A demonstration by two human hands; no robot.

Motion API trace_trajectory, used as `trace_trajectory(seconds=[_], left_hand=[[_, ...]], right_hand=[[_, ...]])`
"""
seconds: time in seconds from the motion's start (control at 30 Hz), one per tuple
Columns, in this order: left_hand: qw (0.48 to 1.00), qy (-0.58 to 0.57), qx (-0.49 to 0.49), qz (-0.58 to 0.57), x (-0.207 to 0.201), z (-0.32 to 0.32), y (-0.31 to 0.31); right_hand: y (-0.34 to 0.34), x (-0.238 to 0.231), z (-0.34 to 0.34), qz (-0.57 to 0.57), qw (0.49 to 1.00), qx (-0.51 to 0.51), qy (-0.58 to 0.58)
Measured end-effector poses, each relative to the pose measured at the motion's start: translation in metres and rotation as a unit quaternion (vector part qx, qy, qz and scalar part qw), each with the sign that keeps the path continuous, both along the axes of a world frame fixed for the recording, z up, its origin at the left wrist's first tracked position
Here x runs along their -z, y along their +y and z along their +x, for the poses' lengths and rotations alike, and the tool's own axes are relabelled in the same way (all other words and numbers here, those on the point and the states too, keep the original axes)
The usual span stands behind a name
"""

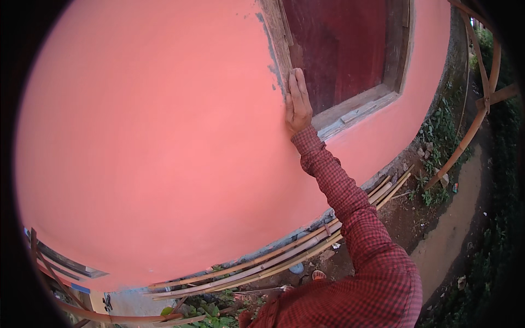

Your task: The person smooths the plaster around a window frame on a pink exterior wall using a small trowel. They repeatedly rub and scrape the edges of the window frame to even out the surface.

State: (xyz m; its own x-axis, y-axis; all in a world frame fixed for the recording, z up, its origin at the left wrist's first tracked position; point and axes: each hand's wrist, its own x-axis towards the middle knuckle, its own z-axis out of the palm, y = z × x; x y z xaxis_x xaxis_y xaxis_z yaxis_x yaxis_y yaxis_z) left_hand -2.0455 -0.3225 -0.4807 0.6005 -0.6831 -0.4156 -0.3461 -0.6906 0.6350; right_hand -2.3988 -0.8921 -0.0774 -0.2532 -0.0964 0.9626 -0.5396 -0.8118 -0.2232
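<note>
My right hand [299, 104] reaches up and rests against the weathered wooden window frame [280, 41], near its lower left corner. Its fingers are stretched out along the wood, and I see nothing held in them. Beside the frame spreads a salmon-pink wall [142, 136], with rough grey patches along the joint. Dark reddish glass [344, 49] fills the window, above a worn sill [358, 113] with pale marks. A red checked sleeve [350, 202] covers my right arm. My left hand is out of sight.
Long bamboo poles [290, 261] lie along the wall's foot. To the right, a bamboo framework [465, 142] stands over plants and a muddy path [451, 224]. More bamboo [104, 317] crosses the lower left. A sandalled foot [318, 275] shows below.
</note>
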Motion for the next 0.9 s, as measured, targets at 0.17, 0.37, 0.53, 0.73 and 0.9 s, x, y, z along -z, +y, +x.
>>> trace_trajectory(seconds=[0.17,0.37,0.53,0.73,0.9], left_hand=[[0.998,-0.030,0.041,-0.045,-0.011,0.027,-0.035],[0.983,-0.086,0.098,-0.131,-0.055,0.023,-0.087],[0.960,-0.078,0.078,-0.257,-0.100,-0.037,-0.158],[0.894,-0.236,0.089,-0.369,-0.165,-0.146,-0.276],[0.757,-0.429,0.111,-0.480,-0.315,-0.217,-0.381]], right_hand=[[0.005,-0.003,0.000,-0.007,0.999,0.009,-0.033],[0.014,-0.025,-0.004,0.042,0.999,0.004,-0.001],[-0.002,0.018,-0.019,0.019,1.000,-0.007,0.013],[-0.002,-0.021,-0.040,0.028,0.983,-0.184,0.005],[-0.008,-0.007,-0.045,-0.001,0.972,-0.234,0.026]])
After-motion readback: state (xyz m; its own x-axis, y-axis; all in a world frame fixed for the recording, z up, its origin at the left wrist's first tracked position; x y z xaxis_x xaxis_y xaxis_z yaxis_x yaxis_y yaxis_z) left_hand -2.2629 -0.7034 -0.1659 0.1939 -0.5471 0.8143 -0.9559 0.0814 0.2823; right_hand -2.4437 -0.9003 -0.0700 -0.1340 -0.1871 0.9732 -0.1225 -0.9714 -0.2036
